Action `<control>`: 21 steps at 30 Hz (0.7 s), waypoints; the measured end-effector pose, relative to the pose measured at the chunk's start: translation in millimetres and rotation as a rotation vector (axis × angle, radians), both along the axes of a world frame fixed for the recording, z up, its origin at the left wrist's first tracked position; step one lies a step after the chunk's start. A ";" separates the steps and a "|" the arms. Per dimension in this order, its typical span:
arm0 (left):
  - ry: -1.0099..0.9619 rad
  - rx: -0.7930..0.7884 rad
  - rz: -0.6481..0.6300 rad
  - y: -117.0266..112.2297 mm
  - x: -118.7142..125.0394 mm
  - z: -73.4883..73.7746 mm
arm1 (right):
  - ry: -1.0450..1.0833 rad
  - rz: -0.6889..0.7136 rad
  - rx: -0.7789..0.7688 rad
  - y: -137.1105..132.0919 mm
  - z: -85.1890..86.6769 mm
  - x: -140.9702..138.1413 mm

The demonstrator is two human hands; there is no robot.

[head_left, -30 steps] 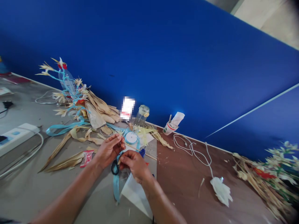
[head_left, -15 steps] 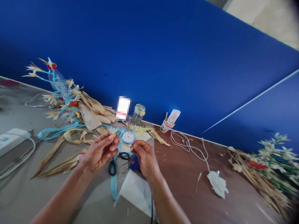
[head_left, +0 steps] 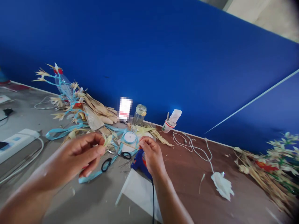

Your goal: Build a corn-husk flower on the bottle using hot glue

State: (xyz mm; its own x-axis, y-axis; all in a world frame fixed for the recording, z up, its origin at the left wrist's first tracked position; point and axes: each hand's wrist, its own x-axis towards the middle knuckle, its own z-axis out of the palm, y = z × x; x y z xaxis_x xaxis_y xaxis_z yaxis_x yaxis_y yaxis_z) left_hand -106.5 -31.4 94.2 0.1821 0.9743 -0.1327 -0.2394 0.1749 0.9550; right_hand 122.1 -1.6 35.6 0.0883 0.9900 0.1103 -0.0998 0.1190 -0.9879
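Observation:
My left hand [head_left: 87,155] pinches a small pale husk flower [head_left: 108,142] between thumb and fingers. Opposite it, my right hand [head_left: 151,154] has thumb and forefinger closed on the end of a thin tan stick [head_left: 128,145], which points left. The flower and the stick are apart. Under my right hand lies a blue glue gun [head_left: 140,163], partly covered by it. Between the hands are black-handled scissors [head_left: 106,165] and a spool of light blue ribbon [head_left: 130,137]. A loose ribbon end [head_left: 90,178] shows below my left hand.
Dried husks [head_left: 98,107] and a plastic bottle [head_left: 63,85] with blue-stemmed flowers stand at the back left. A power strip [head_left: 21,141] lies left. Further back are a jar [head_left: 139,114] and a paper cup [head_left: 167,125]. A white cable [head_left: 193,149] and more flowers [head_left: 277,155] are right.
My left hand has moved left and nearer with the flower, away from the stick. My right hand keeps its pinch on the stick; more of the glue gun shows. The view has shifted slightly.

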 end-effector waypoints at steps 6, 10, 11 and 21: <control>-0.065 -0.009 0.016 12.5 30.5 -46.7 | 0.083 0.022 -0.062 1.7 -4.0 -6.4; -0.194 -0.077 0.060 18.8 57.9 -82.0 | 0.052 -0.026 -0.113 8.1 -9.3 -11.1; -0.211 -0.077 0.039 19.9 63.0 -85.9 | 0.029 -0.034 -0.123 9.8 -11.1 -12.0; -0.288 -0.140 -0.049 29.2 86.1 -98.4 | -0.119 -0.012 -0.169 16.2 -23.7 -15.4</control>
State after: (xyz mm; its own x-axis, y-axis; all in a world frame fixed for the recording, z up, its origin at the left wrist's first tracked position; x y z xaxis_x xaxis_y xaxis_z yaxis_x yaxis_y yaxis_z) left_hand -20.5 -2.2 -4.2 0.2779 0.9394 -0.2008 -0.4841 0.3175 0.8154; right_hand 106.6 14.7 11.9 0.0963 0.9942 -0.0470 0.0187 -0.0490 -0.9986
